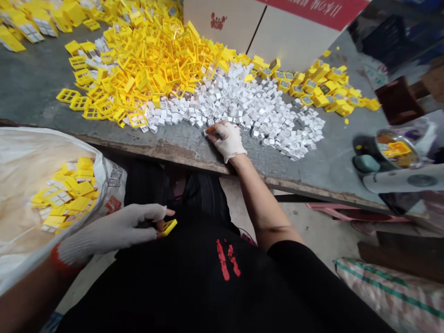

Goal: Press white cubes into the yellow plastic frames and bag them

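My left hand (114, 229), in a white glove with cut fingertips, pinches a small yellow plastic frame (169, 226) over my lap. My right hand (226, 138), also gloved, reaches onto the grey table (31, 88) and closes its fingertips on a small white square piece (208, 132) at the near edge of a heap of white pieces (243, 106). A big heap of empty yellow frames (152, 64) lies behind and to the left of the white heap.
A white sack (21, 175) at my left holds assembled yellow pieces (65, 194). More assembled pieces (322, 88) lie at the table's right, with a cardboard box (277, 32) behind. A round tin (395, 150) stands at the right edge.
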Demonstrator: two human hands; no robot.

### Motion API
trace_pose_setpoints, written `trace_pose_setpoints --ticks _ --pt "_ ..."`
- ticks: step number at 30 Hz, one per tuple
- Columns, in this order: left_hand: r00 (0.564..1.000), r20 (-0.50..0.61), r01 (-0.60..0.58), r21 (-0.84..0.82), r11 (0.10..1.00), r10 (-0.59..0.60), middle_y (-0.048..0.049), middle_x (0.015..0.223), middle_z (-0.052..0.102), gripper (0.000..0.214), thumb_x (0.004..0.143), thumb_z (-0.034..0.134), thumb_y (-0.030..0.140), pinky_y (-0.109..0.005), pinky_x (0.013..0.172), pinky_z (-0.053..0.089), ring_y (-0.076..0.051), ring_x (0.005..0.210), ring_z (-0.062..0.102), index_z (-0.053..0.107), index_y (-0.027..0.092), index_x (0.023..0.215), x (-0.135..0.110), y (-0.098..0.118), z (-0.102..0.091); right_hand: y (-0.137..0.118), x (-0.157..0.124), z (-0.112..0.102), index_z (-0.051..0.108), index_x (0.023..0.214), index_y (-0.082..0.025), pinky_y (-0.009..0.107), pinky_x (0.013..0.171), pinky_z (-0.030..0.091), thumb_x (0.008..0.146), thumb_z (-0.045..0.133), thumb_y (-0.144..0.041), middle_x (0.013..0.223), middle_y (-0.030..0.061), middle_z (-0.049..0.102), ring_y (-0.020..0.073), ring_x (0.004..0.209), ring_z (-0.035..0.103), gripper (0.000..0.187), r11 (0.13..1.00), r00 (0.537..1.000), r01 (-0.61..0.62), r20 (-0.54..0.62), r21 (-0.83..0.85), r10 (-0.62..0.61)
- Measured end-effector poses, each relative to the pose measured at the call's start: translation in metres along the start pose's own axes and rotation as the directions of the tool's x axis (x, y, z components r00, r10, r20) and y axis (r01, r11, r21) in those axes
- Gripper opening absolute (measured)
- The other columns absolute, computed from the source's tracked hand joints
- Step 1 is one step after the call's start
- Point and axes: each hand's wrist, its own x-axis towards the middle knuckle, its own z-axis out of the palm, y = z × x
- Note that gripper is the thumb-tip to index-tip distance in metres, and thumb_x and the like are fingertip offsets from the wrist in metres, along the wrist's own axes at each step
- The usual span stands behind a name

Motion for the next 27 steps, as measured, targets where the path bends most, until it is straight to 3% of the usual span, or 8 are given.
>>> trace_pose_setpoints --ticks 4,7,9,11,15,18,23,27 --pt "0.997 0.061 0.043 -0.033 0.999 -0.041 -0.0035 0.082 0.075 0.009 0.08 0.079 0.028 -0.025 0.065 0.052 -0.021 0.074 0.067 0.079 0.021 0.086 0.013 -0.006 -0.005 0.011 -0.016 -0.005 0.077 0.133 -0.022 0.053 0.109 0.054 0.095 0.062 -0.02 0.13 0.0123 0.078 0.0317 0.117 0.072 0.041 0.997 0.996 -0.038 -0.079 0.072 0.043" --pt "0.976 -0.216 -0.031 -0.328 0.944 -0.043 -0.0054 0.092 0.079 0.035 0.077 0.088 0.032 -0.025 0.064 0.055 -0.021 0.078 0.072 0.078 0.022 0.109 0.027 -0.01 -0.003 0.012 -0.012 -0.007 0.076 0.135 -0.022 0.056 0.112 0.052 0.093 0.066 -0.021 0.132 0.0134 0.078 0.0338 0.121 0.071 0.043 0.997 0.996 -0.066 -0.063 0.046 0.068" --pt "0.907 -0.409 -0.157 -0.546 0.823 -0.098 -0.007 0.099 0.079 0.05 0.078 0.091 0.039 -0.028 0.062 0.059 -0.024 0.08 0.076 0.072 0.022 0.12 0.04 -0.009 0.004 0.008 -0.004 -0.006 0.076 0.135 -0.024 0.059 0.115 0.049 0.093 0.07 -0.022 0.134 0.0131 0.079 0.0362 0.126 0.069 0.042 0.999 0.998 -0.054 -0.012 0.004 0.054" --pt "0.857 -0.488 -0.255 -0.682 0.685 -0.166 -0.0076 0.1 0.078 0.054 0.08 0.09 0.046 -0.031 0.057 0.06 -0.026 0.076 0.077 0.068 0.022 0.123 0.053 -0.006 0.013 0.002 0.005 -0.004 0.079 0.129 -0.026 0.061 0.116 0.048 0.095 0.071 -0.024 0.132 0.0119 0.08 0.0375 0.128 0.067 0.035 0.999 0.999 -0.03 0.038 -0.029 0.031" --pt "0.854 -0.486 -0.352 -0.804 0.479 -0.187 -0.009 0.105 0.078 0.053 0.085 0.089 0.049 -0.031 0.056 0.057 -0.026 0.077 0.078 0.067 0.022 0.124 0.076 -0.007 0.032 -0.014 -0.007 -0.005 0.084 0.111 -0.026 0.063 0.112 0.05 0.097 0.073 -0.029 0.115 0.0116 0.083 0.0398 0.121 0.069 0.018 1.0 0.998 0.029 0.06 -0.013 -0.028" --pt "0.87 -0.467 -0.382 -0.841 0.382 -0.158 -0.0091 0.115 0.078 0.054 0.085 0.092 0.048 -0.032 0.063 0.059 -0.029 0.09 0.08 0.069 0.025 0.129 0.082 -0.012 0.038 -0.035 -0.045 -0.01 0.085 0.115 -0.028 0.059 0.109 0.051 0.104 0.07 -0.043 0.117 0.0092 0.084 0.0358 0.114 0.072 0.024 0.956 0.978 0.206 -0.045 0.21 -0.202" --pt "0.889 -0.437 -0.38 -0.871 0.312 -0.136 -0.0052 0.12 0.078 0.045 0.085 0.096 0.041 -0.027 0.061 0.058 -0.02 0.085 0.074 0.073 0.027 0.122 0.081 -0.01 0.039 -0.077 -0.103 -0.01 0.087 0.11 -0.032 0.052 0.106 0.052 0.111 0.058 -0.059 0.113 0.0059 0.087 0.0293 0.105 0.074 0.04 0.812 0.906 0.409 -0.081 0.416 -0.415" --pt "0.907 -0.385 -0.332 -0.903 0.272 -0.171 -0.0026 0.111 0.078 0.045 0.083 0.098 0.041 -0.025 0.057 0.058 -0.017 0.078 0.073 0.073 0.026 0.117 0.081 -0.01 0.036 -0.077 -0.1 -0.005 0.088 0.109 -0.032 0.05 0.105 0.054 0.112 0.054 -0.057 0.13 0.0052 0.085 0.0285 0.112 0.073 0.042 0.804 0.878 0.433 0.013 0.409 -0.479"
